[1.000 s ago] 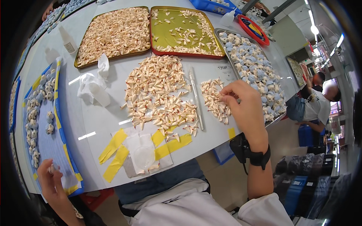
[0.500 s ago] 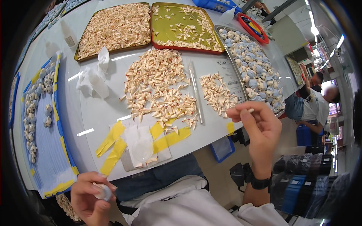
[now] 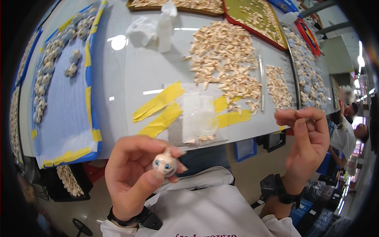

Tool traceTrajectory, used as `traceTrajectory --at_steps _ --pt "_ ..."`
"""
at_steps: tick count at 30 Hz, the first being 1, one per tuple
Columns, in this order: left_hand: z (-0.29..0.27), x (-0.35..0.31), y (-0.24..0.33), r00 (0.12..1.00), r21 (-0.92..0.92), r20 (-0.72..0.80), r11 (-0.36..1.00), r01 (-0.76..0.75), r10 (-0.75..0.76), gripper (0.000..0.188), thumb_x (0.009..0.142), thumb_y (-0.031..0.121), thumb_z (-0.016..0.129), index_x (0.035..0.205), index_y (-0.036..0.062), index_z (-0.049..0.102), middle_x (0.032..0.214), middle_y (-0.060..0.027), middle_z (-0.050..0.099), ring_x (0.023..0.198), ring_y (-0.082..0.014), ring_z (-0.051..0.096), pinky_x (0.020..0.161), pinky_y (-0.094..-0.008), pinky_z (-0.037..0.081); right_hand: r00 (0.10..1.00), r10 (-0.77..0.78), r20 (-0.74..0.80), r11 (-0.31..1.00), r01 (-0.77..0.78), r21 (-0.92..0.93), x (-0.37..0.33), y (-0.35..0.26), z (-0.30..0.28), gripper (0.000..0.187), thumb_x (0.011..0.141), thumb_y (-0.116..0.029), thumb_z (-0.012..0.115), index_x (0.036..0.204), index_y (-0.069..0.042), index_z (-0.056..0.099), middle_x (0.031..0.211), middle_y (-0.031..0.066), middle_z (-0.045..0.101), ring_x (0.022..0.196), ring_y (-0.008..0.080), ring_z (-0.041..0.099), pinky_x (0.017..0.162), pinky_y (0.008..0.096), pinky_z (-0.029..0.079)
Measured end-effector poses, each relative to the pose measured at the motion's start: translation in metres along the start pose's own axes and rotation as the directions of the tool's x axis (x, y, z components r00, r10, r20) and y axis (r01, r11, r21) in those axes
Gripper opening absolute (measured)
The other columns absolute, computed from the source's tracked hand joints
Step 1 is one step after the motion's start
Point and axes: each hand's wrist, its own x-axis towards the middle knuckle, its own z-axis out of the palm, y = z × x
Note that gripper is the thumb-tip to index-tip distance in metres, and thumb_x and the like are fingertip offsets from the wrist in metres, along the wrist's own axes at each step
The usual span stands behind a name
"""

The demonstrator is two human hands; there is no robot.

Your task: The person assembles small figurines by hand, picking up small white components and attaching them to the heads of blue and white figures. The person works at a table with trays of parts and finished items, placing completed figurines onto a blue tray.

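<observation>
Fingers (image 3: 173, 152) around toy head (image 3: 164, 164), beige pieces (image 3: 225, 59) and yellow tape (image 3: 158, 103) beyond.

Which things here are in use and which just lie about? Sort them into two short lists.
In use:
left hand holding a small toy head with blue eyes
right hand pinching a small pale piece
pile of pale pieces on the table

Lying about:
white bottle
yellow tape strips
blue mat
red tray

Your pale table (image 3: 130, 75) carries a blue mat (image 3: 63, 118) at left. Yellow tape strips (image 3: 158, 104) lie near; small cream pieces (image 3: 225, 59) heap farther right.
</observation>
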Motion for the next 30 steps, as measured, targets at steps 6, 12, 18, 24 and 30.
traceTrajectory --at_steps 6,12,18,24,30 --pt "-0.017 0.005 -0.013 0.987 0.017 0.103 0.992 -0.128 0.126 0.034 0.073 0.018 0.067 0.093 0.0012 0.046 0.094 -0.0171 0.054 0.080 -0.0221 0.058 0.062 -0.0258 0.049 0.970 -0.234 0.065 0.953 0.242 -0.182 0.007 0.003 0.004 0.017 0.065 0.006 0.067 0.080 0.001 0.061 0.085 0.0110 0.057 0.079 0.0152 0.054 0.072 0.0234 0.043" --pt "-0.004 0.002 0.005 0.997 -0.106 -0.027 0.992 0.066 -0.070 0.031 0.073 0.016 0.068 0.091 0.0015 0.048 0.094 -0.0167 0.055 0.086 -0.0220 0.057 0.068 -0.0276 0.048 0.987 -0.149 0.056 0.989 0.149 -0.004 0.008 -0.001 0.014 0.022 0.063 0.007 0.069 0.079 0.001 0.057 0.075 0.0103 0.059 0.071 0.0166 0.057 0.067 0.0249 0.045" --pt "-0.024 0.012 -0.017 0.946 0.122 0.202 0.952 -0.282 0.254 0.036 0.074 0.015 0.068 0.099 0.0009 0.045 0.091 -0.0164 0.055 0.080 -0.0232 0.060 0.064 -0.0252 0.051 0.992 -0.107 0.066 0.994 0.106 0.013 0.002 0.004 0.026 0.021 0.062 0.004 0.072 0.078 0.001 0.059 0.075 0.0107 0.058 0.069 0.0159 0.057 0.062 0.0231 0.045" --pt "-0.013 0.004 -0.010 0.994 -0.031 -0.013 0.994 -0.106 0.105 0.044 0.072 0.024 0.071 0.097 0.0013 0.043 0.089 -0.0151 0.054 0.074 -0.0247 0.061 0.058 -0.0256 0.053 0.986 -0.075 0.152 0.995 0.084 -0.050 0.001 0.006 0.028 0.021 0.060 0.002 0.074 0.077 0.001 0.061 0.075 0.0102 0.057 0.065 0.0137 0.055 0.058 0.0213 0.043" --pt "-0.023 0.008 -0.016 0.977 0.006 0.107 0.982 -0.186 0.185 0.039 0.073 0.024 0.070 0.091 0.0033 0.043 0.086 -0.0147 0.054 0.072 -0.0247 0.062 0.054 -0.0255 0.053 0.990 -0.061 0.129 0.998 0.058 0.026 0.004 0.005 0.030 0.023 0.061 0.005 0.072 0.075 -0.001 0.054 0.073 0.0106 0.057 0.065 0.0148 0.056 0.056 0.0213 0.044"
